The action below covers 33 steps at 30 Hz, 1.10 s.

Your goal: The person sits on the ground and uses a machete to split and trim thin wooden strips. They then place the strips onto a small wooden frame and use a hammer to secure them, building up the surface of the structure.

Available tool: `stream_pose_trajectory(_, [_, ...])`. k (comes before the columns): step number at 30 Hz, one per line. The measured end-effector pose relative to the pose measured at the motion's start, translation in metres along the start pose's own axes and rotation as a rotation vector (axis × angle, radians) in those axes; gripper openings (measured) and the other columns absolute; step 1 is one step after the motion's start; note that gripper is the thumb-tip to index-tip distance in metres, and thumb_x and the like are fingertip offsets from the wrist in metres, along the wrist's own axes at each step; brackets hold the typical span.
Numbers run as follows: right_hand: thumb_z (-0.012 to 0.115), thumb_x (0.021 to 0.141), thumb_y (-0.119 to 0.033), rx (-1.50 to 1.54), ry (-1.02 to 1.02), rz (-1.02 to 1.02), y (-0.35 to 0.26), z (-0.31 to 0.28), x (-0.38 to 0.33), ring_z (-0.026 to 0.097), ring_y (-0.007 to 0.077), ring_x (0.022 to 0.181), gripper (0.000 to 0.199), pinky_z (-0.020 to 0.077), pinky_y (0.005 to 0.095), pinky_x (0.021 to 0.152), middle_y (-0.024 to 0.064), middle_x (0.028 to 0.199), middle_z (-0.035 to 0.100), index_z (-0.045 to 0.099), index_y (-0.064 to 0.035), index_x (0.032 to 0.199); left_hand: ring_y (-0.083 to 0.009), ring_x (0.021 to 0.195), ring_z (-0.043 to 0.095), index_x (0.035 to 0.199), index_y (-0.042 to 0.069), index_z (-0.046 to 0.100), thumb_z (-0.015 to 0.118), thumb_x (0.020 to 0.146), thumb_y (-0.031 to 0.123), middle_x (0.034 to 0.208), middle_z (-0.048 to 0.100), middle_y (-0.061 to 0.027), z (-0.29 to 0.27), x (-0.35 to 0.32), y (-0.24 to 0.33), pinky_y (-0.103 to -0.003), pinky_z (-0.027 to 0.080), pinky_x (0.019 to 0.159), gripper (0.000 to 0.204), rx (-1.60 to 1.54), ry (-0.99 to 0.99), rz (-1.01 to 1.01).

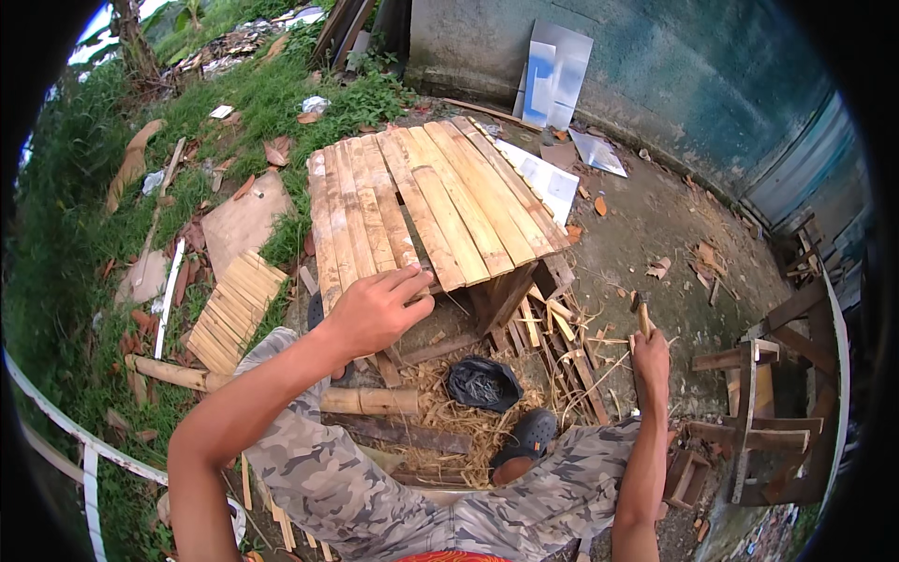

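Note:
My right hand (651,361) grips a hammer (642,314) by its wooden handle, off to the right of the table and held upright with the small metal head on top. My left hand (379,309) is at the near edge of a low table topped with pale bamboo slats (449,201). Its fingers are curled and pinched together beside a gap between two slats; whatever they may hold is too small to make out. A black bag of nails (482,382) lies open on the ground between my legs.
Wood shavings and thin sticks (571,351) litter the ground under the table. Bamboo pieces (370,401) lie by my feet. A small slatted panel (234,309) rests at the left. Wooden frames (758,421) stand at right, and a blue-green wall (674,84) behind.

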State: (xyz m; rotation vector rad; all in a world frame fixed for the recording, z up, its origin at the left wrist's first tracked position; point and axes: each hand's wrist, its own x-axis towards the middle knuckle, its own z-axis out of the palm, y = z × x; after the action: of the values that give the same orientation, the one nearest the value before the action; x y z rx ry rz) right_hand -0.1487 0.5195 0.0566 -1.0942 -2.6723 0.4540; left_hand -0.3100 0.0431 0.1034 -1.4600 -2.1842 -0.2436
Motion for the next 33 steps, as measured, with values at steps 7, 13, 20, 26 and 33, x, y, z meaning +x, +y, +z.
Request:
stream_pose_trajectory(7, [0.058,0.097,-0.032,0.053,-0.013,-0.001,-0.019,0.011,0.017,0.063,0.0493,0.099,0.038,0.0478,0.0529,0.086,0.0321,0.100,0.067,0.060,0.0041,0.107,-0.0287,0.128,0.057,0.090,0.009,0.068,0.067,0.078,0.013,0.138,0.058,-0.0142,0.004,0.030,0.008,-0.043,0.047,0.105,0.013,-0.130,-0.026,-0.049])
stream_pose_trajectory(13, [0.058,0.098,-0.034,0.060,-0.086,0.020,-0.029,0.022,0.022,0.064,0.0468,0.100,0.038,0.0476,0.0504,0.087,0.0299,0.102,0.067,0.061,0.0024,0.110,-0.0279,0.132,0.053,0.087,0.008,0.068,0.070,0.077,0.013,0.139,0.056,-0.0132,0.010,0.031,0.008,-0.045,0.044,0.108,0.011,-0.173,-0.107,-0.106])
stream_pose_trajectory(20, [0.057,0.098,-0.031,0.090,-0.061,-0.040,-0.044,0.018,0.013,0.064,0.0496,0.091,0.035,0.0472,0.0544,0.079,0.0311,0.089,0.066,0.059,0.0037,0.105,-0.0280,0.134,0.050,0.088,0.008,0.069,0.067,0.080,0.013,0.142,0.054,-0.0131,-0.005,0.026,0.006,-0.048,0.039,0.113,0.009,-0.230,-0.177,-0.146])
stream_pose_trajectory(26, [0.057,0.098,-0.031,0.162,-0.062,-0.061,-0.062,0.019,0.011,0.064,0.0500,0.088,0.035,0.0467,0.0548,0.077,0.0314,0.089,0.066,0.058,0.0029,0.107,-0.0279,0.142,0.043,0.087,0.008,0.070,0.067,0.082,0.014,0.154,0.043,-0.0143,-0.002,0.057,0.016,-0.049,0.034,0.116,0.009,-0.273,-0.242,-0.068])
stream_pose_trajectory(33, [0.057,0.099,-0.030,0.171,-0.081,-0.046,-0.082,0.020,0.007,0.065,0.0503,0.090,0.034,0.0472,0.0555,0.079,0.0316,0.091,0.067,0.058,0.0031,0.108,-0.0304,0.145,0.038,0.086,0.006,0.069,0.068,0.083,0.015,0.156,0.040,-0.0149,0.019,0.088,0.021,-0.049,0.032,0.118,0.009,-0.284,-0.306,0.031])
